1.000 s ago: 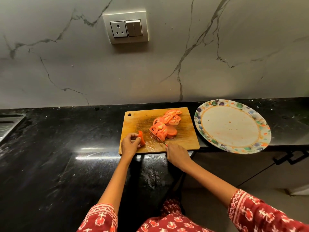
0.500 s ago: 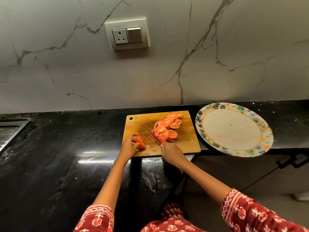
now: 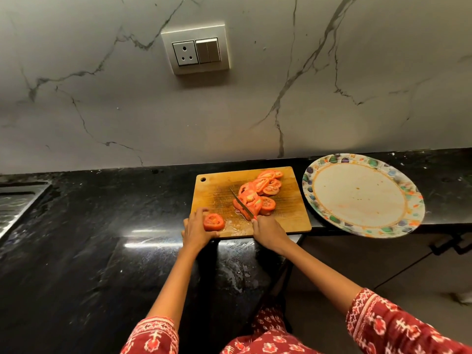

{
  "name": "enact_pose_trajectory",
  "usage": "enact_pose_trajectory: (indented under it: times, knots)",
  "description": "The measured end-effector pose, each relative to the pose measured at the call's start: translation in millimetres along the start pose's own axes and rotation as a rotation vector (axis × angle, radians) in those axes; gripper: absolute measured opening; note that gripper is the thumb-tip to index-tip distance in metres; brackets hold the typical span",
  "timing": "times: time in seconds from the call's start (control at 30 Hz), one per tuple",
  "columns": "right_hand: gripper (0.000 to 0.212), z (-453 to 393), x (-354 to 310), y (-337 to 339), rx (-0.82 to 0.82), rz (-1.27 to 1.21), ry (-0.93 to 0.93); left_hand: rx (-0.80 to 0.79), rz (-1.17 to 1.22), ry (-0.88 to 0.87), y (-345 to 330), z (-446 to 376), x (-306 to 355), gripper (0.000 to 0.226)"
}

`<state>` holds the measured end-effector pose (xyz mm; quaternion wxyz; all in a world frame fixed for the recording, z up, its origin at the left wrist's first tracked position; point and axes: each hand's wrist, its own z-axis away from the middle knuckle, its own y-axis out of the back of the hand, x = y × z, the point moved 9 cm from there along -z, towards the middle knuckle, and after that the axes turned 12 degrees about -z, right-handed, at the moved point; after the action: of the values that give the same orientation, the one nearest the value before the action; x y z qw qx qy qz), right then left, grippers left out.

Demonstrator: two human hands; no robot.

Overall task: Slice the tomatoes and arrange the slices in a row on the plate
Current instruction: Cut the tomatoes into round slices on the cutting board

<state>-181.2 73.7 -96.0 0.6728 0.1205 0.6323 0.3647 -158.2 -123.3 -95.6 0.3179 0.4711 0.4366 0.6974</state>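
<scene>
A wooden cutting board [image 3: 219, 192] lies on the black counter. Several tomato slices [image 3: 260, 192] are piled on its middle and far right. My left hand [image 3: 195, 231] holds a remaining tomato piece [image 3: 213, 222], cut face up, at the board's near left edge. My right hand [image 3: 268, 229] grips a knife [image 3: 241, 202] whose blade lies against the left side of the slice pile. A round plate [image 3: 362, 195] with a colourful patterned rim sits to the right of the board, bare except for faint juice marks.
The black counter [image 3: 102, 238] stretches to the left, with a metal sink edge [image 3: 15, 200] at far left. The plate overhangs the counter's front edge. A marble wall with a socket and switch plate [image 3: 196, 48] stands behind.
The tomato piece in my left hand has turned cut face up. The knife has shifted right, away from it, against the slice pile. The camera view dropped slightly.
</scene>
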Motion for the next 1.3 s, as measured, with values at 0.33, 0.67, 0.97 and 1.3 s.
enact_pose_trajectory:
  times: [0.33,0.67,0.97,1.3]
  knots:
    - [0.036,-1.5,3.4,-15.2,-0.042,-0.013,-0.019,-0.164,-0.314,-0.131,-13.9,-9.9,23.2,0.053]
    - [0.016,13.5,13.1,-33.4,-0.137,-0.62,-0.27,-0.104,-0.219,-0.122,-13.5,-14.9,29.8,0.076]
    - [0.029,20.3,6.8,-43.9,-0.047,-0.58,-0.248,-0.12,-0.254,-0.164,-13.2,-16.6,33.3,0.065]
    - [0.027,33.4,11.8,-66.1,-0.067,-0.728,-0.336,-0.007,-0.211,-0.178,-7.5,-10.6,33.6,0.055]
